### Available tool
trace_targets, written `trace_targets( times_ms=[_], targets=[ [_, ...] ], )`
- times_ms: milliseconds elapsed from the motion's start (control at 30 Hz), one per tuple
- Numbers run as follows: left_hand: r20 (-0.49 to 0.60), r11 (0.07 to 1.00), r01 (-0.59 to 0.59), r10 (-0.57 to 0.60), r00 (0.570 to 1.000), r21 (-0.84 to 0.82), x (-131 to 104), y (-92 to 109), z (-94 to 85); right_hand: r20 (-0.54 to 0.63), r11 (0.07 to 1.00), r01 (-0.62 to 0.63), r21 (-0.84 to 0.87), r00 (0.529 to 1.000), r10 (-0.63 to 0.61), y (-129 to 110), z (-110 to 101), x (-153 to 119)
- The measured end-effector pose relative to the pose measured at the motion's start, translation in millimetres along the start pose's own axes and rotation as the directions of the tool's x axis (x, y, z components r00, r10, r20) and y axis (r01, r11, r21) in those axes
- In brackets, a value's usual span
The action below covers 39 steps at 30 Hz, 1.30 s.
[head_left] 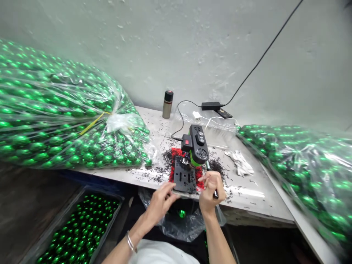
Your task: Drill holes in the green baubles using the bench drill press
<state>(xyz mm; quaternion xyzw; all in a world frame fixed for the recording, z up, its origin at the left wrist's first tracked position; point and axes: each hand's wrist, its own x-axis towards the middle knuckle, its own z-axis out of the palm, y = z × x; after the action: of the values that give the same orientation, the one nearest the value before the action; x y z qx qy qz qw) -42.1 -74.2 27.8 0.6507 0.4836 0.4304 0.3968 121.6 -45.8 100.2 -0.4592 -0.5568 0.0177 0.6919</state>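
Note:
A black and green machine (199, 146) stands on a slotted dark metal base (184, 178), over a red mat (200, 179). My right hand (211, 187) is wrapped round the black-ended handle (216, 194) at the machine's right side. At the base's front left corner is my left hand (162, 200), fingers bent and apart, with nothing visible between them. Small black pieces (216, 167) lie heaped on both sides of the base. Below the table edge, a green shiny ball (182, 213) shows by a clear plastic bag (180, 229).
Large clear bags of green balls lie at the left (68, 121) and right (310, 165). Behind the machine are a bottle (167, 104), a clear plastic tray (220, 135) and a power adapter (211, 106). White gloves (239, 163) lie right; a ball-filled bin (82, 223) sits lower left.

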Motion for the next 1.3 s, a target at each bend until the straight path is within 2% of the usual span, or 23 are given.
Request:
trace_targets(
  times_ms=[67,100,167,233,267,367,500,633,767,833,900,933,967,1000,1067,1133,1200,1267,1300],
  targets=[
    [-0.174,0.986,-0.041,0.07,0.982,0.162,27,1,-24.5,-0.019,1.0,0.016,0.02,1.0,-0.016,2,1,-2],
    [-0.227,0.962,-0.04,0.104,0.968,0.27,46,1,-38.9,-0.023,0.999,0.023,0.028,0.999,-0.023,3,2,-2],
    [-0.249,0.863,0.036,0.106,0.963,0.504,85,-1,-67.5,-0.022,0.999,0.027,0.035,0.999,-0.026,3,2,-2],
    [-0.187,0.695,0.136,-0.003,0.982,0.706,122,-5,-91.1,-0.022,0.999,0.021,0.043,1.0,-0.02,4,1,-3],
    [-0.193,0.665,0.165,-0.031,0.981,0.728,139,-8,-99.9,-0.023,0.999,0.016,0.049,1.0,-0.015,4,1,-3],
    [-0.203,0.626,0.206,-0.076,0.976,0.752,175,-18,-114.1,-0.02,0.998,0.001,0.058,1.0,0.0,7,1,-7],
    [-0.175,0.626,0.217,-0.13,0.976,0.749,197,-29,-113.7,-0.018,0.997,-0.002,0.077,1.0,0.003,12,1,-12],
    [-0.117,0.672,0.196,-0.161,0.98,0.714,195,-32,-106.8,-0.022,0.996,0.009,0.085,1.0,-0.007,16,0,-14],
    [-0.112,0.73,0.175,-0.135,0.985,0.66,172,-24,-102.7,0.003,0.996,0.006,0.089,1.0,-0.007,18,-1,-16],
    [-0.136,0.846,0.206,-0.159,0.978,0.491,153,-17,-98.9,0.006,0.996,0.009,0.085,1.0,-0.009,18,-1,-17],
    [-0.112,0.967,0.245,-0.236,0.965,0.075,132,-11,-90.9,-0.003,0.997,0.009,0.08,1.0,-0.009,18,-1,-17],
    [-0.075,0.949,0.259,-0.276,0.958,-0.177,122,-9,-84.8,-0.008,0.997,0.007,0.076,1.0,-0.006,18,0,-17],
    [-0.038,0.879,0.272,-0.311,0.95,-0.391,113,-7,-77.3,-0.011,0.997,0.004,0.074,1.0,-0.003,17,0,-17],
    [-0.005,0.791,0.284,-0.341,0.94,-0.542,105,-5,-68.7,-0.01,0.997,0.004,0.071,1.0,-0.003,16,0,-17],
    [0.032,0.629,0.311,-0.413,0.91,-0.713,94,-3,-49.4,0.007,0.998,0.015,0.058,1.0,-0.016,15,0,-15],
    [0.074,0.515,0.343,-0.473,0.878,-0.785,86,-1,-30.3,0.027,0.998,0.041,0.039,0.999,-0.042,13,-2,-13],
    [0.123,0.457,0.381,-0.499,0.858,-0.804,82,0,-14.3,0.044,0.997,0.07,0.019,0.997,-0.071,12,-3,-10],
    [0.156,0.473,0.42,-0.501,0.851,-0.775,79,0,-3.1,0.054,0.996,0.091,0.003,0.994,-0.091,11,-4,-8],
    [0.162,0.514,0.436,-0.493,0.855,-0.739,78,-1,0.6,0.056,0.995,0.096,-0.003,0.994,-0.096,10,-4,-7]
  ],
)
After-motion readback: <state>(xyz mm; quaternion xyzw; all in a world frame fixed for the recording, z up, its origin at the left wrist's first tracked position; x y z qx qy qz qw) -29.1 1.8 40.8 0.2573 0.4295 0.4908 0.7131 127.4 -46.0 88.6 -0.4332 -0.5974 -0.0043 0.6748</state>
